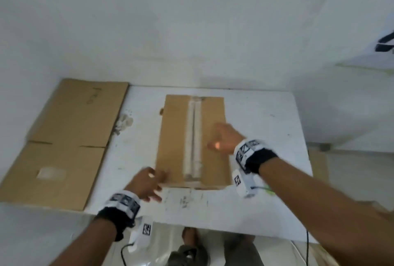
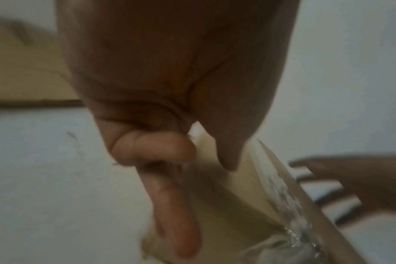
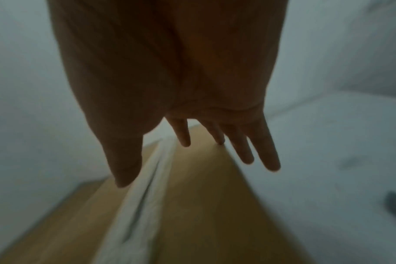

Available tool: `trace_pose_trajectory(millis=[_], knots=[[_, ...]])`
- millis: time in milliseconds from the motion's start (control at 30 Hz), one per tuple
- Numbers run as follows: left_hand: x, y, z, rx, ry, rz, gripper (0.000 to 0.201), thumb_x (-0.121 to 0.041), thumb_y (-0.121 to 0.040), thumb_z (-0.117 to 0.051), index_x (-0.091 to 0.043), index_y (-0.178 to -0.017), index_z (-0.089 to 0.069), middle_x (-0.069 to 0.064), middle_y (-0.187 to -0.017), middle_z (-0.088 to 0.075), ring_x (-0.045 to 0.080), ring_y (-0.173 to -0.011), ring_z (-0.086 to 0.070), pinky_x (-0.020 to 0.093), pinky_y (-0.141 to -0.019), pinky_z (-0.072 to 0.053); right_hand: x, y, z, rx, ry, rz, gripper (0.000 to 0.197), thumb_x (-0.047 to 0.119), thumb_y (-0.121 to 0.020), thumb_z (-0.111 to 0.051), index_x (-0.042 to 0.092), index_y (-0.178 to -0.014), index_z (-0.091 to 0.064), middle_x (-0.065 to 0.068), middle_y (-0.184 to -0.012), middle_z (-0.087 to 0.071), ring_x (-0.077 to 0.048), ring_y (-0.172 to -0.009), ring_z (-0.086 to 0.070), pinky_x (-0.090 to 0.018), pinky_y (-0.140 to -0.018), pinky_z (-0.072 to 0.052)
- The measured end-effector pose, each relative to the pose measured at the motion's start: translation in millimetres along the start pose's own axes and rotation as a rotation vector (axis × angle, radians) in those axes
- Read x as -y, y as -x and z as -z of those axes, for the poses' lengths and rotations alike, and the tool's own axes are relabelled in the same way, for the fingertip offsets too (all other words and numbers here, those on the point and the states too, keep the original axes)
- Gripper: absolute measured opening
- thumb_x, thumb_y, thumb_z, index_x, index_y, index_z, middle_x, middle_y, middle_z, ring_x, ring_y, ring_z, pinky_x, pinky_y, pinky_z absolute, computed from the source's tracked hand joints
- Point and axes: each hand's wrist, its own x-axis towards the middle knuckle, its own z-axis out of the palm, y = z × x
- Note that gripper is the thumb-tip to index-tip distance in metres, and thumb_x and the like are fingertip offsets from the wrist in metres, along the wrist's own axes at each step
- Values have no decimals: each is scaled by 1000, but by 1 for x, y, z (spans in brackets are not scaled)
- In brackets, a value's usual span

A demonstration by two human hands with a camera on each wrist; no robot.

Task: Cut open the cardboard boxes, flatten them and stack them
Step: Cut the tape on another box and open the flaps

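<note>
- The white worktop [image 1: 266, 129] held everything.
- A flat sheet [image 1: 64, 148] of cardboard lay on its left side, partly over the edge.
- The box [image 1: 174, 137] lay in the middle. It was long, and its long way ran from the person out toward the wall.
- A strip of tape [image 1: 193, 137] ran down the middle of the box top, the same long way.
- The right hand [image 1: 223, 140] was over the right half of the box top, just beside the tape. Its fingers [image 3: 246, 151] were straight and spread, holding nothing. I could not tell if they touched the box.
- The left hand [image 1: 147, 184] was at the near left corner of the box. One finger was curled and one straight; I could not tell if it gripped the box.
- No knife showed. I think the right hand was nearer the tape, so it would cut along it.
</note>
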Motion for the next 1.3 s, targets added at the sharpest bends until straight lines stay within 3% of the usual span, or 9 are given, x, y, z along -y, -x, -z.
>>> trace_pose_trajectory(millis=[133,333,433,567,700,800,933,1067,1300], knots=[[24,-3,-12,-63,-345,-94,75,-80,-79,-63,-20,-122,-58,6,-96,-74,21,-73,-73,28,-60,-54,-1,13,-72,41,70,49,94,48,-89,-71,26,-160,-13,-5,-166,23,-43,-151,-13,-52,-118,-32],[-42,-54,11,-335,-507,-490,113,-69,-73,-78,-23,-160,-21,13,-162,-20,40,-145,-30,59,-114,-37,-77,37,-72,-414,-251,-292,55,43,-99,-55,21,-148,-40,-7,-151,-44,-30,-137,-41,-45,-113,-37],[-80,-86,19,-263,-739,-540,132,-86,-62,-71,-30,-163,-5,4,-172,3,33,-157,-4,64,-123,-13,-127,52,-97,-232,-48,-630,60,39,-95,-61,17,-144,-34,-16,-140,-43,-39,-127,-45,-47,-102,-44],[-85,-112,23,-240,-781,-483,148,-102,-46,-58,-32,-163,-2,0,-172,8,28,-158,5,61,-124,-16,-161,60,-146,-163,-38,-639,58,28,-95,-64,14,-140,-30,-17,-129,-41,-41,-110,-56,-48,-88,-52],[-74,-97,21,-386,-883,-488,135,-104,-54,-50,-27,-159,-17,7,-169,-13,36,-149,-22,58,-111,-38,-164,59,-149,-255,-83,-587,41,14,-99,-53,4,-136,-38,-24,-123,-47,-41,-92,-61,-41,-71,-49],[-66,-68,10,-446,-858,-411,130,-103,-54,-50,-14,-147,-34,16,-149,-38,39,-132,-40,53,-97,-48,-153,59,-116,-419,-373,-547,31,16,-105,-43,-1,-130,-51,-28,-117,-56,-41,-98,-59,-39,-78,-42],[-44,-30,-2,-333,-864,-280,120,-90,-64,-66,-6,-146,-41,18,-144,-50,37,-133,-47,48,-100,-50,-125,65,-57,-571,-937,-459,22,29,-97,-43,22,-86,-62,-13,-83,-51,-20,-58,-42,-30,-54,-34],[-24,-32,18,-221,-813,-352,94,-80,-73,-69,-15,-136,-48,14,-134,-56,33,-120,-56,45,-96,-51,-78,99,-18,-452,-1026,-150,18,19,-106,-51,7,-95,-59,-3,-72,-51,-14,-53,-40,-26,-49,-34],[-2,-67,32,23,-396,-456,131,-78,-50,-86,-64,-152,-6,4,-160,-35,31,-144,-40,51,-114,-41,-5,113,-36,-321,-400,4,30,39,-93,-69,19,-75,-56,6,-65,-56,-5,-54,-50,-21,-55,-39]])
